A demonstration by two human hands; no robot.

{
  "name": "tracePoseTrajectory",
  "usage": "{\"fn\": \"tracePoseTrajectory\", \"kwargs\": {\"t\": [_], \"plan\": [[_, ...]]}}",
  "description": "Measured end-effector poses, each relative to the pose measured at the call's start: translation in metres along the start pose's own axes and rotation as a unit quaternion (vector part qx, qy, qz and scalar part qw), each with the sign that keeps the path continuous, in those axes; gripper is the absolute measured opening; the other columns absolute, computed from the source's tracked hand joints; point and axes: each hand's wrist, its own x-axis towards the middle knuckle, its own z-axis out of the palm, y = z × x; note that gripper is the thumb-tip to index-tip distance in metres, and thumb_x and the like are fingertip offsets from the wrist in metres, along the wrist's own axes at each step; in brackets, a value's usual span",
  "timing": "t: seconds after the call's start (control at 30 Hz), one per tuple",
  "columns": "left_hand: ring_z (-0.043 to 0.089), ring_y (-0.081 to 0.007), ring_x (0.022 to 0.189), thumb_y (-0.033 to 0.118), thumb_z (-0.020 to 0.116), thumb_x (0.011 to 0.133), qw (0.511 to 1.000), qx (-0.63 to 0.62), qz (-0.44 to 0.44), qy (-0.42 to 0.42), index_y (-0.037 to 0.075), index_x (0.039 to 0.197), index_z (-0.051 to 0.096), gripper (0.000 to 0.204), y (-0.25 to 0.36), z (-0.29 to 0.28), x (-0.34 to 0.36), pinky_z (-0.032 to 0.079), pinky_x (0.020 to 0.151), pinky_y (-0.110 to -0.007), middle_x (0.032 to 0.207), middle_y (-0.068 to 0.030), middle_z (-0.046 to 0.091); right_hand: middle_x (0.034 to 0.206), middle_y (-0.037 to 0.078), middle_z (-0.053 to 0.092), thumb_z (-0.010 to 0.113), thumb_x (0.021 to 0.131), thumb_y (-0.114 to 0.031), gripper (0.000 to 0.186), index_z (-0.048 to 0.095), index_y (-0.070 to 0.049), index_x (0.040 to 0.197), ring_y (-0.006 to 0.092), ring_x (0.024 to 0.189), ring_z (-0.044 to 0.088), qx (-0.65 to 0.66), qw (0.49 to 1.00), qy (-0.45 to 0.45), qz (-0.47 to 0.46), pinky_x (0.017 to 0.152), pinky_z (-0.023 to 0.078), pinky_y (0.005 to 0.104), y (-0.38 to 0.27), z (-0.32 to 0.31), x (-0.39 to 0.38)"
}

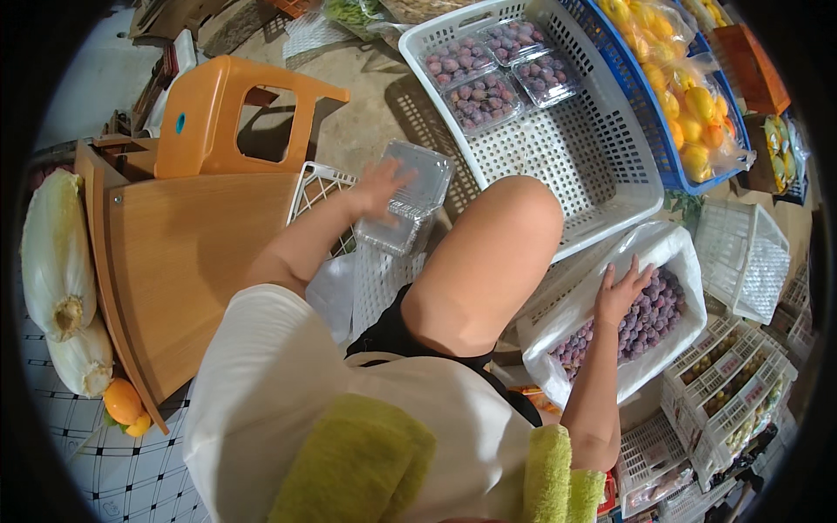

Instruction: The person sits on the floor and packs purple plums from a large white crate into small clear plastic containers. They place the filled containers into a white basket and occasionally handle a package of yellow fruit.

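Note:
My left hand [381, 187] is open, its fingers spread over a clear plastic clamshell box [420, 179] with the lid folded back. No fruit shows in that box. On the right, my right hand [621, 292] reaches over a lined crate of small purple plums [649, 318], fingers spread. Its fingertips are at the heap, and I cannot tell whether they touch the fruit. A white plastic liner [684, 253] covers the crate's rim. Beyond my knee, several filled clamshell boxes of plums [484, 100] sit at the far end of a large white basket [602, 187].
A blue crate [697, 183] of bagged yellow fruit [697, 105] stands far right. White crates [741, 261] stack along the right side. An orange stool [200, 113] and a wooden board [200, 261] are at left, beside pale cabbages [61, 253] and an orange [122, 399].

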Motion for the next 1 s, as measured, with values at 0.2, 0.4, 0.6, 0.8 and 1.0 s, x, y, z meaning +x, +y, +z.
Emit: {"fn": "tracePoseTrajectory", "kwargs": {"t": [0.2,0.4,0.6,0.8,1.0], "plan": [[0.02,-0.0393,0.146,0.031,0.085,0.062,0.981,0.147,0.111,0.062,0.031,0.154,0.022,0.111,0.045,0.097,-0.04,0.017,0.114,-0.061,0.154,-0.0208,0.026,0.144,0.028,0.037,0.064,0.091,-0.015,0.056,0.043,-0.002,0.141,0.0433,0.132,0.039,0.059,0.998,0.015,0.002,0.109,0.034,0.0471,-0.038,-0.065,-0.058],[0.032,-0.0386,0.138,0.03,0.086,0.064,0.988,0.109,0.102,-0.029,0.038,0.15,0.029,0.104,0.05,0.046,-0.054,0.027,0.109,-0.06,0.149,-0.0201,0.033,0.141,0.024,0.042,0.064,0.091,-0.017,0.058,0.041,-0.002,0.142,0.0406,0.13,0.042,0.084,0.995,0.029,0.047,0.107,0.035,0.0455,-0.028,-0.101,-0.136],[0.034,-0.0391,0.136,0.033,0.086,0.063,0.981,0.151,0.109,-0.052,0.036,0.149,0.033,0.101,0.057,0.02,-0.064,0.032,0.107,-0.054,0.147,-0.02,0.036,0.142,0.023,0.041,0.064,0.091,-0.016,0.058,0.04,-0.002,0.143,0.0384,0.131,0.04,0.076,0.993,0.068,0.05,0.107,0.036,0.0443,-0.019,-0.125,-0.164],[0.034,-0.0389,0.136,0.032,0.083,0.063,0.982,0.081,0.158,0.056,0.035,0.149,0.034,0.099,0.05,-0.013,-0.1,0.028,0.109,-0.052,0.145,-0.0186,0.037,0.142,0.021,0.036,0.064,0.093,-0.016,0.058,0.038,-0.004,0.144,0.0349,0.128,0.043,0.106,0.988,0.098,0.046,0.108,0.038,0.0421,-0.014,-0.139,-0.159],[0.037,-0.0391,0.13,0.031,0.085,0.06,0.936,-0.102,-0.013,0.336,0.026,0.152,0.026,0.11,0.053,-0.081,-0.143,0.027,0.111,-0.051,0.141,-0.0181,0.036,0.14,0.019,0.038,0.062,0.095,-0.018,0.057,0.038,-0.005,0.145,0.0323,0.124,0.047,0.168,0.977,0.126,0.047,0.105,0.041,0.0412,-0.034,-0.155,-0.141]]}}
